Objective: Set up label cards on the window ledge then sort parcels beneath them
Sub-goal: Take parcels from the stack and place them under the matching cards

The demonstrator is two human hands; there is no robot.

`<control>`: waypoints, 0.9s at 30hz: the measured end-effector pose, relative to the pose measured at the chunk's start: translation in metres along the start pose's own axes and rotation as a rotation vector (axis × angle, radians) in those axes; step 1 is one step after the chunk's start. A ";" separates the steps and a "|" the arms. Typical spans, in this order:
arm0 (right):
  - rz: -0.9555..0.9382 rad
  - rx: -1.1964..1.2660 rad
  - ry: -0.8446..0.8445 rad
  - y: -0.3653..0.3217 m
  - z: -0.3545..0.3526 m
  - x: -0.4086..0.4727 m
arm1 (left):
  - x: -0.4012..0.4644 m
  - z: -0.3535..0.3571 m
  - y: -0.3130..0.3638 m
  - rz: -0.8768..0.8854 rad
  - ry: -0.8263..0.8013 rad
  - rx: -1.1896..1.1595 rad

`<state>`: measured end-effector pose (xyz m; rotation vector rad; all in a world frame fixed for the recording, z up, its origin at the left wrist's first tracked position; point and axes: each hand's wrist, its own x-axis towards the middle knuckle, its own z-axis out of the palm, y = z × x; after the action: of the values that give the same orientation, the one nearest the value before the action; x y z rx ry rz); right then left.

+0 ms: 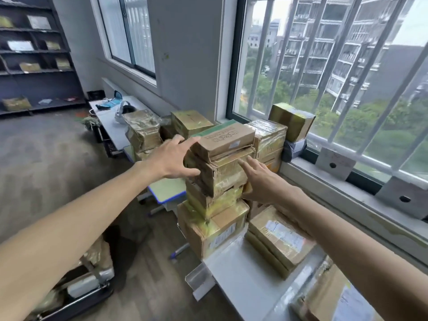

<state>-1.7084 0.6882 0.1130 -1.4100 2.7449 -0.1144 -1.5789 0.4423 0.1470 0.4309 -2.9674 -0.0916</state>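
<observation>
Parcel stack (217, 181): tall and uneven on the desk (243, 274) beside the window ledge (328, 179); both hands flank it, probably steadying.
Left hand (176, 158): fingers spread, fingertips at the top parcel (225, 140), gripping nothing.
Right hand (261, 181): fingers straight, fingertips touching the stack's near face.
Label cards (335, 163): propped on the ledge, right of the hands.

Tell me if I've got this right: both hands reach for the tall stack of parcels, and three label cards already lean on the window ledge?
Not quite. The head view shows two label cards on the window ledge, not three. The rest holds: left hand and right hand reach for the tall stack of parcels.
</observation>
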 end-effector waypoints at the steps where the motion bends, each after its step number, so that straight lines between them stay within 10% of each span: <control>1: 0.006 0.004 -0.001 0.005 -0.002 0.009 | 0.016 0.001 0.000 0.003 -0.001 -0.003; 16: 0.243 0.002 0.025 0.038 -0.010 0.042 | 0.141 0.018 -0.001 0.206 -0.153 -0.090; 23: 0.222 0.030 0.582 0.001 -0.026 0.022 | 0.158 -0.023 -0.018 0.648 -0.342 -0.562; 27: 0.282 -0.014 0.559 -0.025 -0.033 0.000 | 0.161 -0.025 -0.022 0.759 -0.480 -0.656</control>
<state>-1.6909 0.6746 0.1483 -1.1038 3.3590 -0.5537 -1.7222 0.3736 0.1908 -0.8874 -3.0297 -1.1499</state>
